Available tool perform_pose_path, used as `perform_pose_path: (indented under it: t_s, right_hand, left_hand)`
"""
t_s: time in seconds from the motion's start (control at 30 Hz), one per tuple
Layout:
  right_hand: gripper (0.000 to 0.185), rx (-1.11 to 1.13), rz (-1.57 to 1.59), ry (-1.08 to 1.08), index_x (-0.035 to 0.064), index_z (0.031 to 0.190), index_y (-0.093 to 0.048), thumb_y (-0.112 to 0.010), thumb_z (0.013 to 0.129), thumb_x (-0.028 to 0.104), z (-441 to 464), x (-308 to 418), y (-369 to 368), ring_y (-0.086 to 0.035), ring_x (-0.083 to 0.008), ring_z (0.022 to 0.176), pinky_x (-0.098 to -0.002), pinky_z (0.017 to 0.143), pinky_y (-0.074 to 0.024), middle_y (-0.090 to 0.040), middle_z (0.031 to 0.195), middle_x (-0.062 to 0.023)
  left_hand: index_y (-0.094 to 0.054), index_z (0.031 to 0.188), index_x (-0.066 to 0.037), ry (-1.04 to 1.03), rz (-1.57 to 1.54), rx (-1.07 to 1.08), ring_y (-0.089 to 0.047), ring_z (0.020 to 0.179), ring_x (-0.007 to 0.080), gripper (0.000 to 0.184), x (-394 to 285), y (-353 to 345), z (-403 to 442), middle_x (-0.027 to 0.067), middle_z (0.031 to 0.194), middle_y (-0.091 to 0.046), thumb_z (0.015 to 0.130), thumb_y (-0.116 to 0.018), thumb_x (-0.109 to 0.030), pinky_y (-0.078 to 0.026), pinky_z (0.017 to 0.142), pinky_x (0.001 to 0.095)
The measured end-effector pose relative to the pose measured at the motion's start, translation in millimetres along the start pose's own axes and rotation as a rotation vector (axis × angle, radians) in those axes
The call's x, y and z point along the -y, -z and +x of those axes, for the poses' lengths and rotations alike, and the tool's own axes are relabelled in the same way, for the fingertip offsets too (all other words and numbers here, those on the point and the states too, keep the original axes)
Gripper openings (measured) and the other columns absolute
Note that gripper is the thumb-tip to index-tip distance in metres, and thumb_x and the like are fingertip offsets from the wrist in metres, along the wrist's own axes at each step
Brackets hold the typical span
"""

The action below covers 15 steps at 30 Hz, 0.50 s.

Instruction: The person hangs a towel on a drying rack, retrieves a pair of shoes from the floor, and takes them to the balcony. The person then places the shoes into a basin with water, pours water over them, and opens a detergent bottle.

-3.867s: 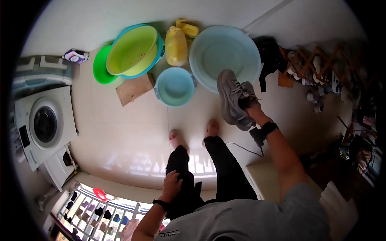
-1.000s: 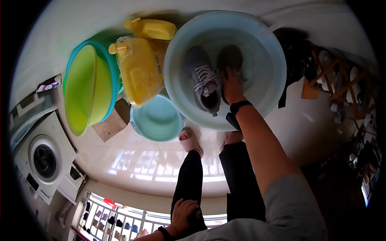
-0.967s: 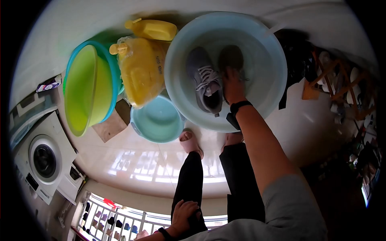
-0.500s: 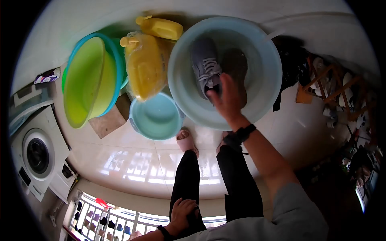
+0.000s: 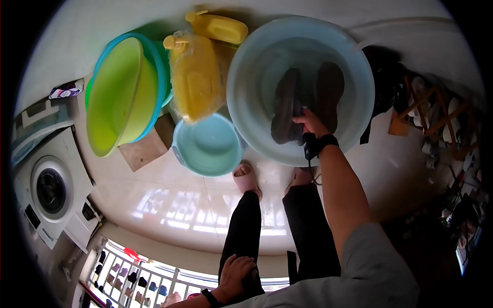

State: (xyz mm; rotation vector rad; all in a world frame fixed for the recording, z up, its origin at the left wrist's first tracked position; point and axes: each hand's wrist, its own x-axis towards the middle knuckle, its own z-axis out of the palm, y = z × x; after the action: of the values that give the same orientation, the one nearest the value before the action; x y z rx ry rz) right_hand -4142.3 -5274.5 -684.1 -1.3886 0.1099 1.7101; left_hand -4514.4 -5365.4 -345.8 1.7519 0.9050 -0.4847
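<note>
Two dark-looking shoes lie in the large pale blue basin (image 5: pixel 359 102), which holds water. My right hand (image 5: pixel 311 122) reaches over the basin's near side, its fingers closed on the near part of the left shoe (image 5: pixel 284 110). Beside it the right shoe (image 5: pixel 328 92) rests sole up, touched by nothing of mine. My left hand (image 5: pixel 236 271) lies on my left knee with its fingers loosely spread and nothing in them. A black band with a small device and cord is on my right wrist.
Left of the big basin are yellow jugs (image 5: pixel 195 77), a small blue basin (image 5: pixel 208 146), tilted green and blue basins (image 5: pixel 115 97) and a board (image 5: pixel 144 150). A washing machine (image 5: pixel 51 185) stands far left, a shoe rack (image 5: pixel 436 113) at the right.
The right shoe was let go sole up. My right hand then moved to the other shoe, which went from laces up to turned over onto its side or sole. My left hand stayed on my knee.
</note>
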Motion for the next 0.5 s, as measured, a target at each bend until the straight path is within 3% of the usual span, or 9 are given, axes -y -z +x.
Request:
perform_pose_path:
  t_s: [0.07,0.1,0.17,0.2,0.23,0.3,0.5]
  right_hand:
    - [0.048,-0.257,-0.351,-0.094,0.002,0.116,-0.045,-0.061,0.071,0.009,-21.7,12.5,-3.0,-0.05,-0.033,0.101,-0.0385,0.086,-0.0404,-0.056,0.102,-0.0146]
    - [0.048,-0.266,-0.349,-0.096,0.002,0.116,-0.045,-0.061,0.071,0.009,-30.1,10.9,-9.0,-0.05,-0.033,0.101,-0.0385,0.086,-0.0404,-0.056,0.102,-0.0146]
    - [0.044,-0.69,-1.183,0.338,0.0032,0.113,-0.047,-0.058,0.071,0.004,-40.9,4.0,-32.4,-0.047,-0.0356,0.105,-0.0423,0.088,-0.0394,-0.053,0.108,-0.0164]
    - [0.044,-0.74,-1.301,0.779,0.0041,0.112,-0.048,-0.056,0.07,0.002,-42.2,-12.7,-30.8,-0.044,-0.039,0.106,-0.043,0.089,-0.0383,-0.05,0.112,-0.0189]
    - [0.046,-0.62,-1.469,0.818,0.0033,0.114,-0.047,-0.055,0.069,0.0,-57.6,0.6,-48.8,-0.044,-0.0373,0.108,-0.0412,0.089,-0.0383,-0.045,0.12,-0.0178]
    - [0.049,-0.425,-1.499,0.813,0.002,0.115,-0.044,-0.056,0.068,-0.002,-69.2,9.1,-76.2,-0.046,-0.0349,0.103,-0.0411,0.082,-0.0432,-0.042,0.121,-0.0166]
    - [0.049,-0.5,-1.638,0.553,0.0047,0.122,-0.039,-0.052,0.075,0.004,-14.8,-17.7,-47.3,-0.051,-0.0336,0.097,-0.0414,0.078,-0.0468,-0.04,0.123,-0.0166]
  left_hand:
    - [-0.059,0.091,-0.009,-0.004,0.007,0.021,-0.055,0.1,0.0208,0.022,-3.3,3.5,2.9,0.0059,0.1,-0.061,0.07,-0.064,-0.014,-0.033,0.094,0.0404]
    - [-0.059,0.091,-0.009,-0.009,0.005,0.029,-0.055,0.1,0.0208,0.022,-3.5,2.5,2.1,0.0059,0.1,-0.061,0.07,-0.064,-0.014,-0.033,0.094,0.0404]
    - [-0.059,0.09,-0.009,-0.021,0.018,0.008,-0.055,0.099,0.021,0.022,-1.2,0.3,1.8,0.006,0.1,-0.061,0.07,-0.063,-0.014,-0.033,0.094,0.0408]
    - [-0.059,0.09,-0.009,-0.025,0.021,0.007,-0.055,0.099,0.021,0.022,-1.2,1.1,2.7,0.006,0.1,-0.061,0.07,-0.063,-0.014,-0.033,0.094,0.0408]
    - [-0.059,0.09,-0.009,-0.023,0.023,0.012,-0.055,0.099,0.0211,0.022,-1.4,1.6,3.9,0.006,0.1,-0.061,0.07,-0.063,-0.015,-0.033,0.093,0.0411]
    - [-0.059,0.09,-0.009,-0.024,0.023,0.024,-0.055,0.099,0.0212,0.021,-3.3,2.8,4.3,0.006,0.1,-0.061,0.07,-0.063,-0.015,-0.034,0.093,0.0414]
    - [-0.058,0.091,-0.01,-0.027,0.028,0.017,-0.055,0.099,0.0216,0.023,-1.3,3.6,6.0,0.0058,0.1,-0.061,0.069,-0.064,-0.015,-0.034,0.092,0.0418]
